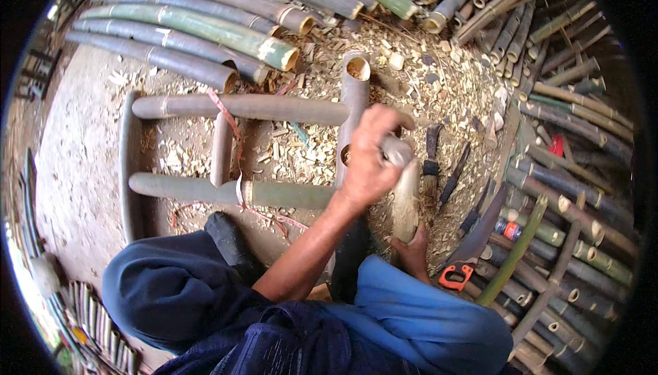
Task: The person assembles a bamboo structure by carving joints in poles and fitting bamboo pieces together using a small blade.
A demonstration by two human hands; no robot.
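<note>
My left hand (373,159), slightly smeared by motion, has its fingers curled at a greyish rounded piece (396,150) that I cannot make out. Just below it, a pale, thick wooden club-like piece (406,203) stands lengthwise, its lower end in my right hand (413,248). Left of my hands lies a bamboo frame: two long bamboo rails (240,107) meet an end pole (130,162) on the left and a thick bamboo tube (354,94) on the right. Between the rails sits a short bamboo crosspiece (221,149). A pink plastic strip (226,116) is looped around the frame.
Long bamboo poles (185,29) lie across the far side. Wood chips (439,87) litter the ground. Right of my hands are a dark-handled tool (431,145), a slim dark blade-like tool (454,177) and an orange-handled saw (457,275). Stacked bamboo (596,231) fills the right side.
</note>
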